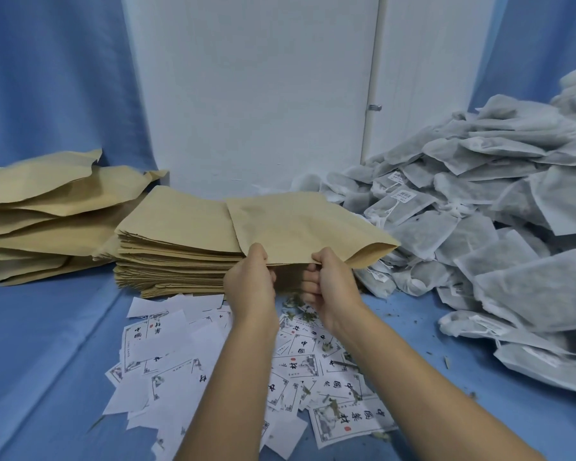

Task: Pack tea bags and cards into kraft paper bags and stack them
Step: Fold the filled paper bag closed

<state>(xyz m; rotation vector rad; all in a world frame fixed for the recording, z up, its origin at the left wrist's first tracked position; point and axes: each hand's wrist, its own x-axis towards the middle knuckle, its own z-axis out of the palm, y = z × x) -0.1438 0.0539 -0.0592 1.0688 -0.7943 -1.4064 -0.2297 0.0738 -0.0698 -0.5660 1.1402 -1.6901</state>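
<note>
A blue cloth (47,344) lies spread underneath and hangs at both sides behind, flanking a white panel (246,94) with a small metal bracket (374,107) at its seam, while green leaf bits (447,362) dot the cloth.

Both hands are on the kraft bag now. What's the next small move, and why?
Probably part the near edge to open its mouth. The left hand and right hand both pinch the kraft bag at that edge, it looks nearly flat, and the tea bags and cards lie loose nearby.
</note>
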